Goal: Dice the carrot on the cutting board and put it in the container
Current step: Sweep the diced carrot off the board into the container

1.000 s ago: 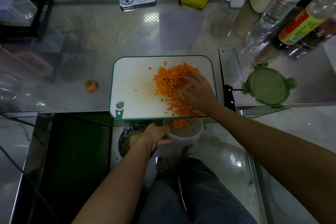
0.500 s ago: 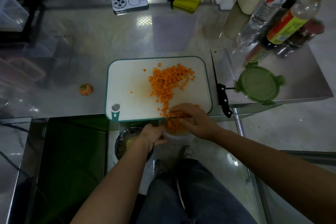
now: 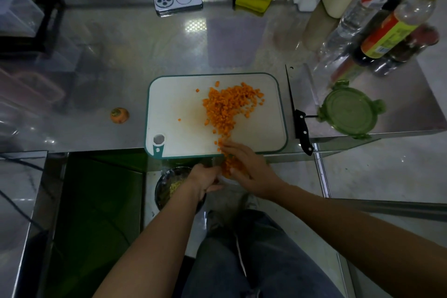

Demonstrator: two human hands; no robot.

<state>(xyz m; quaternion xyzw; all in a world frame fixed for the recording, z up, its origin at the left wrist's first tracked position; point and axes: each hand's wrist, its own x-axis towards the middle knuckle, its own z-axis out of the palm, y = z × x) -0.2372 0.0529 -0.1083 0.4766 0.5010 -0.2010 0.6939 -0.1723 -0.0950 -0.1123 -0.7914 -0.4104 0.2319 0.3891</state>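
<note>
My left hand (image 3: pixel 205 178) grips the pale round tub (image 3: pixel 227 180) just below the edge of the steel counter (image 3: pixel 96 84), fingers curled round its rim. My right hand (image 3: pixel 249 169) is loose and flat, fingers straight, over the tub and touching the near edge of the white, teal-rimmed board (image 3: pixel 174 104). Small orange carrot cubes (image 3: pixel 229 109) lie heaped on the board, a trail reaching my fingertips, and some sit in the tub. A black-handled knife (image 3: pixel 301 128) lies beside the board.
</note>
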